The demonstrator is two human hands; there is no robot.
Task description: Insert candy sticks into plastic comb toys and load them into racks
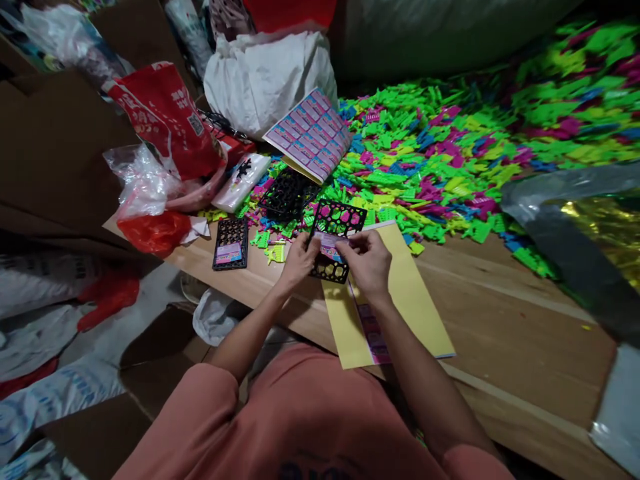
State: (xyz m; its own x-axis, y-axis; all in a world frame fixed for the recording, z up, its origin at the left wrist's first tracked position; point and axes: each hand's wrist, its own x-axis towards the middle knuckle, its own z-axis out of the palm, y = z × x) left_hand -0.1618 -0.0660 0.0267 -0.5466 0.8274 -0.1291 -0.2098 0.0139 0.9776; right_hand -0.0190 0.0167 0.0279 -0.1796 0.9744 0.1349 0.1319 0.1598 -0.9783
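Above the yellow sheet, a black openwork plastic tray (334,272) is tilted up between my hands. My left hand (298,261) grips its left edge, thumb in front. Across the tray's middle lies a small pink-and-purple label (327,245). My right hand (371,261) is closed with thumb and finger pinched at the label's right end. Under my hands is a yellow backing sheet (415,293) with a strip of printed labels (371,327) along it. To the left, another black tray (230,233) lies flat on the wooden table, bearing a similar label.
Bright green, pink, yellow and blue plastic pieces (425,147) heap across the table's back. A printed label sheet (310,133) leans before a white sack (273,77). Black trays (287,193), a red bag (167,127) and a white packet (243,180) stand left; a grey-edged box (560,247) right.
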